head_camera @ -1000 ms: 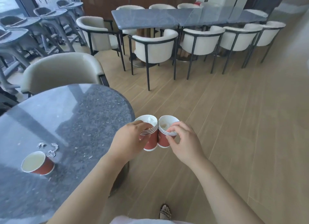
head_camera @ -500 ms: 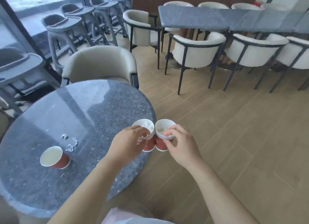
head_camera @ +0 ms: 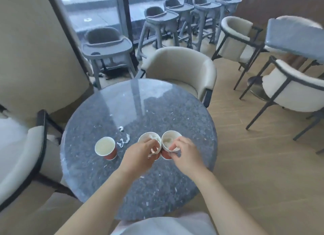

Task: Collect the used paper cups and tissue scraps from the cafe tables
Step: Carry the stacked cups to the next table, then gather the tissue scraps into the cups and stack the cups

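A round, grey speckled desk [head_camera: 143, 103] stands on a pale wood floor [head_camera: 254, 164] by a window. Four cream armchairs ring the area: one behind the desk [head_camera: 182, 68], one at its left [head_camera: 19, 157], and two off to the right [head_camera: 236, 36] [head_camera: 294, 89]. Four grey high chairs [head_camera: 107, 45] line the glass.

Three lots of red paper cups show. A single cup [head_camera: 105, 147] stands upright on the desk, left of the hands, white inside. The left hand [head_camera: 140, 158] holds a nested stack [head_camera: 149, 141], its fingers [head_camera: 153, 145] curled round the rims. The right hand [head_camera: 186, 155] pinches the rim of a second stack [head_camera: 169, 140] with its fingers [head_camera: 175, 146]. The two stacks touch side by side over the desk's near half; blur hides how many cups each holds and whether they rest on the top. Each has white crumpled tissue inside.

Two larger tissue scraps [head_camera: 124, 141] lie on the desk between the single cup and the left stack, with small white flecks scattered about.
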`<action>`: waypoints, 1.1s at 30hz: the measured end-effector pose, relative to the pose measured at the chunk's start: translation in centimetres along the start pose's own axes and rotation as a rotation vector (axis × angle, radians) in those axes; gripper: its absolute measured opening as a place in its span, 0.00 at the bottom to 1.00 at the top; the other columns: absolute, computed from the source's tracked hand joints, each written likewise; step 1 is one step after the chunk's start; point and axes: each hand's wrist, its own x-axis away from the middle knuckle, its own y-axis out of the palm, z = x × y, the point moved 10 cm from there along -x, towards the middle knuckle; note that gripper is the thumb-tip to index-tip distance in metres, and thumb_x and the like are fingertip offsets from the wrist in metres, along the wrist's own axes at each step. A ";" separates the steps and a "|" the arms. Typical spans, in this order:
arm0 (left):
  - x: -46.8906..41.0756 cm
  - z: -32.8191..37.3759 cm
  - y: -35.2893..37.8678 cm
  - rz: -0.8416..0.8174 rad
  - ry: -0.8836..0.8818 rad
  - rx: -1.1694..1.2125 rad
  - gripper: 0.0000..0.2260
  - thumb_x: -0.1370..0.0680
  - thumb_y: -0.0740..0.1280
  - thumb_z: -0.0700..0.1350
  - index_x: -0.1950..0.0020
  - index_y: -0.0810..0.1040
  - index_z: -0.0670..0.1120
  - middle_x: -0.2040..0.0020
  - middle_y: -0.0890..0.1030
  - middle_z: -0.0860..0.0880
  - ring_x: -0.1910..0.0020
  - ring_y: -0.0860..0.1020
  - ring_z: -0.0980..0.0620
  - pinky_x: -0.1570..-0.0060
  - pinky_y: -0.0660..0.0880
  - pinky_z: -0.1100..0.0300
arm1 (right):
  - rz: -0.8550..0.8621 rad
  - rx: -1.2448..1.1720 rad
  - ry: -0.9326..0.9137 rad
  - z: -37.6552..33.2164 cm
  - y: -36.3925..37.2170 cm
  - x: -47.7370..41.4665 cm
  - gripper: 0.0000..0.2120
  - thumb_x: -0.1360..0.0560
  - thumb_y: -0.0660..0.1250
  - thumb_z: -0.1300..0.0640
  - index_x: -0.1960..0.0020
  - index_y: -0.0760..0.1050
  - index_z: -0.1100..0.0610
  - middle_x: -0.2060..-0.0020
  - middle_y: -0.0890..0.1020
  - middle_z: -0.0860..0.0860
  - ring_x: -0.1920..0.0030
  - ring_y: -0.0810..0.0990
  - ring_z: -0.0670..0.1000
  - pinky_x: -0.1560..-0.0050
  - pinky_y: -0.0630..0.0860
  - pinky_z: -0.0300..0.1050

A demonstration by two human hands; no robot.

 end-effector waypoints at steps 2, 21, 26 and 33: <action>-0.2 -1.4 0.1 0.016 -0.045 0.000 0.05 0.27 0.68 0.44 0.53 0.76 0.49 0.53 0.78 0.57 0.59 0.79 0.50 0.64 0.76 0.55 | -0.077 -0.007 -0.046 -0.4 1.4 -1.8 0.03 0.31 0.71 0.60 0.60 0.77 0.56 0.55 0.78 0.47 0.51 0.73 0.50 0.57 0.61 0.35; -5.4 -2.8 4.8 0.186 -0.412 -0.251 0.19 0.49 0.79 0.34 0.65 0.78 0.48 0.61 0.82 0.52 0.69 0.79 0.45 0.78 0.72 0.60 | -0.545 0.164 -0.437 4.9 6.5 -13.2 0.02 0.28 0.67 0.58 0.56 0.74 0.55 0.51 0.78 0.47 0.47 0.71 0.51 0.54 0.70 0.43; -4.1 -4.3 5.8 0.231 -0.607 -0.193 0.12 0.35 0.71 0.34 0.56 0.80 0.47 0.55 0.82 0.48 0.57 0.78 0.42 0.64 0.73 0.53 | -0.655 0.229 -0.543 5.1 7.8 -13.2 0.04 0.27 0.66 0.57 0.52 0.74 0.53 0.48 0.76 0.47 0.44 0.71 0.51 0.51 0.72 0.45; -3.0 -4.1 4.4 0.360 -0.725 -0.083 0.09 0.28 0.69 0.46 0.49 0.79 0.50 0.51 0.78 0.52 0.51 0.74 0.48 0.54 0.73 0.54 | -0.663 0.151 -0.620 3.9 7.6 -14.2 0.08 0.28 0.67 0.49 0.50 0.75 0.49 0.47 0.76 0.43 0.43 0.70 0.49 0.48 0.69 0.44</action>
